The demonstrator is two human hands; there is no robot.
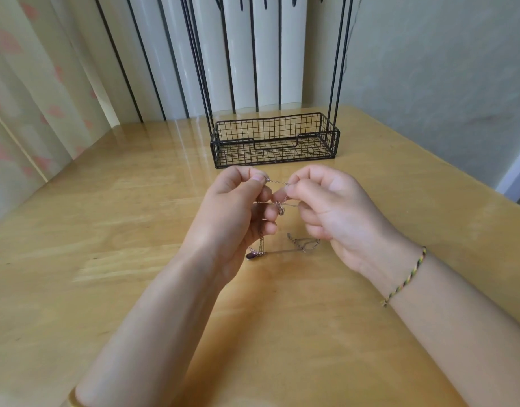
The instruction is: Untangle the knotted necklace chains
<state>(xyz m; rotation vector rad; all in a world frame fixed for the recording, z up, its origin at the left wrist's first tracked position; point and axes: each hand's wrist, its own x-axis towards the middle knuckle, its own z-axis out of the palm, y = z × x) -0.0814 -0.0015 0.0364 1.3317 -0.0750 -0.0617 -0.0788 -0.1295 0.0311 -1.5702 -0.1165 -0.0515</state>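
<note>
Both hands are up over the table [106, 230], close together. The left hand [235, 207] pinches the chains [278, 182] with thumb and first finger. The right hand [326, 210] pinches them too. A short bit of chain is pulled tight between the two pinches. Under it sits a small knot [280, 209], too tiny and blurry to see how it is tied. The other fingers are curled in and hide part of the chains. More chain lies on the table, by a dark pendant [251, 255]. A black wire basket [275, 142] stands behind the hands. Its tall rods [198, 54] are cut off at the top.
</note>
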